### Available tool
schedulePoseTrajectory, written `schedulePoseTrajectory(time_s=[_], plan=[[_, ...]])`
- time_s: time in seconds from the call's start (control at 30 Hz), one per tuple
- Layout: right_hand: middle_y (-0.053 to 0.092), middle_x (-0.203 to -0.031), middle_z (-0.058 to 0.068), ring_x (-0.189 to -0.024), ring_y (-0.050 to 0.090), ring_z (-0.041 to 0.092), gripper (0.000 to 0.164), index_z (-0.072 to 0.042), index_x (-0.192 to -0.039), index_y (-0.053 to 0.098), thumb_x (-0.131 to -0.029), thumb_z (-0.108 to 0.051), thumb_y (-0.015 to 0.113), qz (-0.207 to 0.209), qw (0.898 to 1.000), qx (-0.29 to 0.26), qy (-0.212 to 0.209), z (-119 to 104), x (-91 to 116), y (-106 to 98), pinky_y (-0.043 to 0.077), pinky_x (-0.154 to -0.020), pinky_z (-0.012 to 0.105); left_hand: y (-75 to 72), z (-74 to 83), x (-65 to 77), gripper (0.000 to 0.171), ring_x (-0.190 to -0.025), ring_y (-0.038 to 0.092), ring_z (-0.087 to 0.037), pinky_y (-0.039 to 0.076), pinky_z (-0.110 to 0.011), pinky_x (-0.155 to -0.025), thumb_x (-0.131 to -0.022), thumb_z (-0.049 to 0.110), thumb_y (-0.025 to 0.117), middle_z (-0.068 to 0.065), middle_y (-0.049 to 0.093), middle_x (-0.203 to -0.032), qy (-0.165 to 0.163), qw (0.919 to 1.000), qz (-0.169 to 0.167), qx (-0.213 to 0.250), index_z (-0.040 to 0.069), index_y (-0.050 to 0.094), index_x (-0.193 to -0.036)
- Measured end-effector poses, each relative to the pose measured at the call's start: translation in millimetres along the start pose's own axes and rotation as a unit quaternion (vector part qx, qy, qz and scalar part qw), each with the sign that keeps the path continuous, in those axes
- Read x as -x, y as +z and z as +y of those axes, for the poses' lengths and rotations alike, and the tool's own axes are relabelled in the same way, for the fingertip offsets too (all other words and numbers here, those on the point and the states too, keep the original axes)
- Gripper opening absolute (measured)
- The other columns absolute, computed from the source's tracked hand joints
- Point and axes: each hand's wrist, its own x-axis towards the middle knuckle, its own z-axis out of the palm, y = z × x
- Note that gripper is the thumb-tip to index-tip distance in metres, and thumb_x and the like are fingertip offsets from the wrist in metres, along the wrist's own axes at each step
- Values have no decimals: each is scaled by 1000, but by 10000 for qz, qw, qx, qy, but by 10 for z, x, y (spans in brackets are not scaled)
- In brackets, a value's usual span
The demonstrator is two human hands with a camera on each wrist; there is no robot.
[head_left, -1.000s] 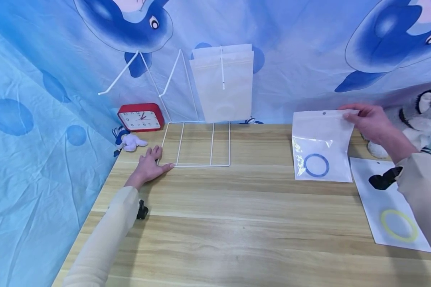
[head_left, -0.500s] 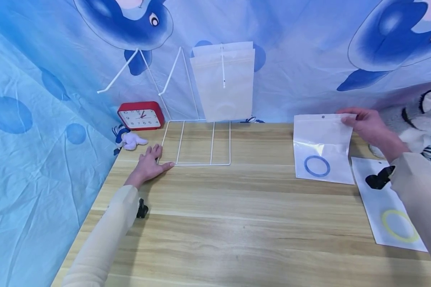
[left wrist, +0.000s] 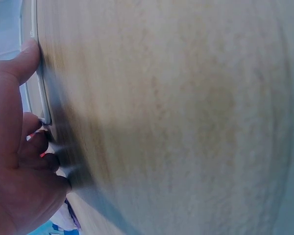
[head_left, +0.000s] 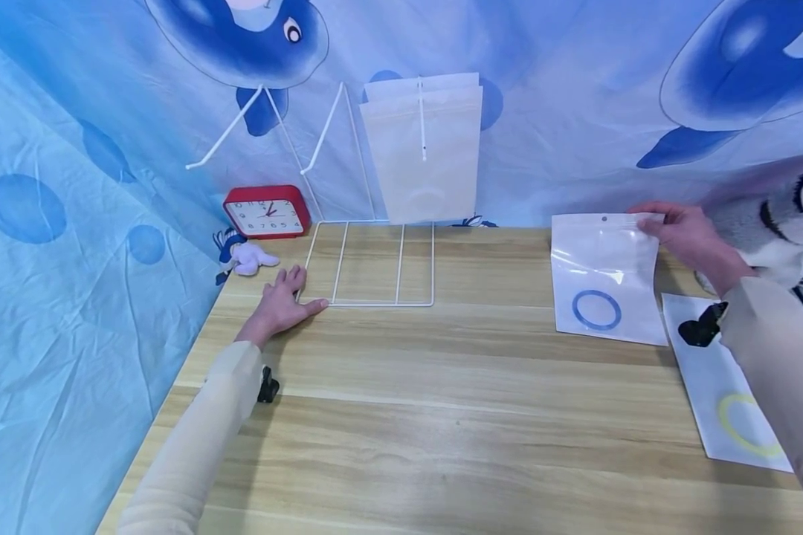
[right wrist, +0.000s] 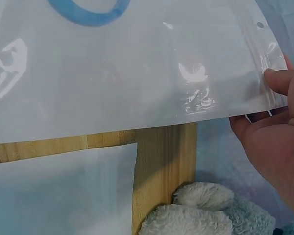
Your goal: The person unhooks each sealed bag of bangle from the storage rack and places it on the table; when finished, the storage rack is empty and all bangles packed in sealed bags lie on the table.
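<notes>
In the head view my left hand [head_left: 279, 307] rests with spread fingers on the front left corner of a white wire rack [head_left: 383, 304]. Its thumb [left wrist: 27, 61] touches the front wire in the left wrist view. On the right, my right hand [head_left: 688, 239] pinches the top right corner of a white zip bag [head_left: 605, 260] between thumb and fingers. Through the bag's clear front shows a blue ring [head_left: 575, 308]. A second white bag [head_left: 696, 357], with a yellow ring [head_left: 726, 423] in it, lies flat under the right forearm and is partly hidden by it.
White bags [head_left: 421, 163] hang on the rack's right hook, and two more hooks rise on its left. A red clock [head_left: 268, 212] and a small lilac plush [head_left: 250, 258] stand beside the rack. A grey and white plush toy [head_left: 786, 230] sits at the far right of the wooden table [head_left: 442, 416].
The bag with the blue ring has come slightly down and nearer in the right hand, and the right forearm has shifted a little left. My left hand stays on the rack corner.
</notes>
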Motion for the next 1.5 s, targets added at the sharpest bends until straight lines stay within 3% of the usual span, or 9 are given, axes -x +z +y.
schedulePoseTrajectory(time_s=[0.43,0.57,0.73,0.9,1.07,1.23,1.33,1.4,1.5], plan=[[35,-148,28,-126,32,45,53,-9,-149,46,-107,-40,42,-337,9993,-64,-153,80,-158,64,33,-99,60,-6,23,3,100,-148,-5,-48,-2,-67,-113,-94,56,59,-26,4,-163,-26,10000,-61,-7,-2,9,-158],[39,-144,29,-119,37,44,50,-2,-147,47,-107,-31,43,-54,9994,124,-311,59,-189,123,44,-86,47,-11,22,1,99,-148,-5,-47,-2,-67,-113,-94,55,60,-26,4,-163,-47,10000,-43,6,-2,10,-158],[46,-140,29,-106,46,38,42,2,-140,55,-103,-19,48,614,9969,276,-416,41,-256,237,44,-67,33,-11,11,-2,100,-148,-5,-48,-2,-68,-113,-93,56,60,-26,5,-163,-24,10000,-23,-9,-2,10,-158],[56,-115,29,-60,49,21,40,2,-136,58,-101,-14,47,791,9936,455,-661,74,-275,320,40,-47,31,-14,17,4,99,-148,-6,-47,-2,-68,-113,-94,55,60,-26,4,-164,-15,10000,-28,21,-2,10,-158],[58,-109,27,-55,46,18,42,3,-139,55,-102,-13,45,549,9947,501,-710,107,-280,356,39,-46,31,-8,19,1,99,-148,-6,-47,-2,-67,-113,-94,55,60,-25,3,-164,-45,10000,-77,27,-1,9,-158],[50,-67,12,-48,42,17,46,1,-144,51,-100,-10,44,436,9950,775,-450,97,-332,392,37,-43,31,-6,20,-4,100,-148,-6,-47,-1,-68,-113,-93,55,60,-25,3,-164,-105,9999,-89,25,0,9,-158],[48,-62,11,-51,44,20,49,0,-145,49,-98,-8,45,477,9932,1001,-354,102,-374,416,37,-44,32,-9,18,-9,100,-148,-6,-47,-1,-68,-113,-93,55,60,-25,3,-164,-103,9999,-86,39,0,9,-159],[60,-77,24,-63,51,30,51,1,-146,46,-96,-8,46,556,9909,1152,-420,114,-387,425,41,-52,37,-8,14,-10,99,-148,-6,-47,-1,-68,-113,-94,55,60,-25,3,-164,-94,9999,-87,29,0,9,-158],[59,-112,38,-99,53,48,55,8,-146,42,-94,-8,49,715,9857,1398,-604,129,-378,434,48,-80,52,-13,14,-10,99,-148,-6,-47,-1,-67,-113,-94,55,60,-25,3,-164,-83,9999,-93,7,-1,8,-158]])
